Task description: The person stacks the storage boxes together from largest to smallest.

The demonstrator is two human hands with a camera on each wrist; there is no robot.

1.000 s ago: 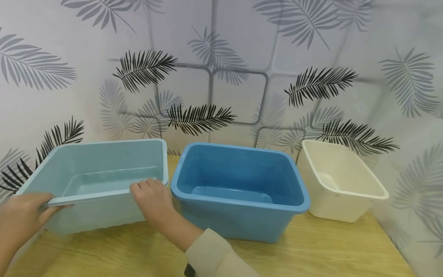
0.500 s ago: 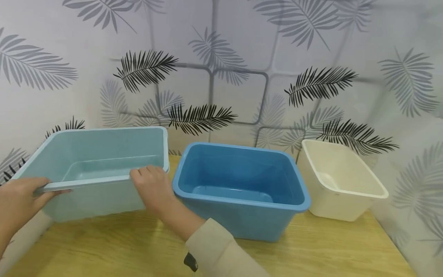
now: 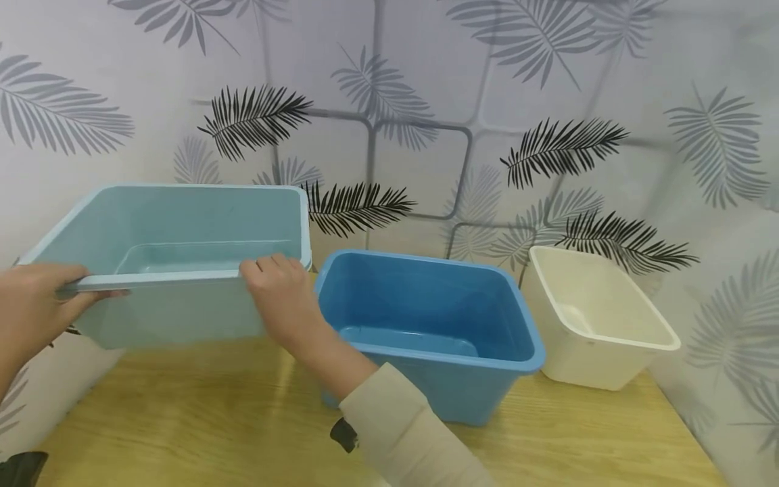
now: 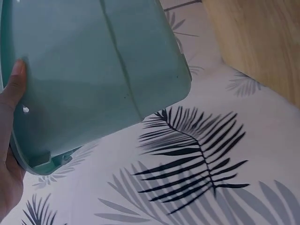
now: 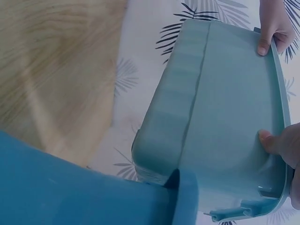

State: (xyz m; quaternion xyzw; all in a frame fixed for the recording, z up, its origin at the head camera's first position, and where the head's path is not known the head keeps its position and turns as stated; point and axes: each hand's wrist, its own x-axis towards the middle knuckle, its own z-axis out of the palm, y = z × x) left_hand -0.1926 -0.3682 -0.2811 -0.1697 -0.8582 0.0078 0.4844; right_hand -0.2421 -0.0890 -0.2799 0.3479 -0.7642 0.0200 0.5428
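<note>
Light blue plastic tub (image 3: 182,230): rectangular, open top, nothing inside. Held in the air above the left end of the wooden table (image 3: 182,419), its base clear of the tabletop, its far side against the leaf-print wall covering (image 3: 426,88). The right-hand end stands just beside the near-left corner of the next tub, slightly higher than it.

Left hand (image 3: 33,308): grips the near rim at the tub's left corner, fingers curled over the rim, thumb pressed flat on the outer wall as the left wrist view shows.

Right hand (image 3: 280,297): grips the same near rim toward its right end, fingers hooked over the edge, thumb on the outer wall; beige sleeve (image 3: 402,433) reaches in from the table's near edge.

Medium blue plastic tub (image 3: 426,331): rectangular, nothing inside, standing on the table at its middle.

Cream plastic tub (image 3: 599,318): smaller, nothing inside, standing at the table's right end toward the far edge, close beside the blue tub, whether touching it I cannot tell.

Dark object (image 3: 21,467): at the near-left corner of the head view, too little visible to identify.
</note>
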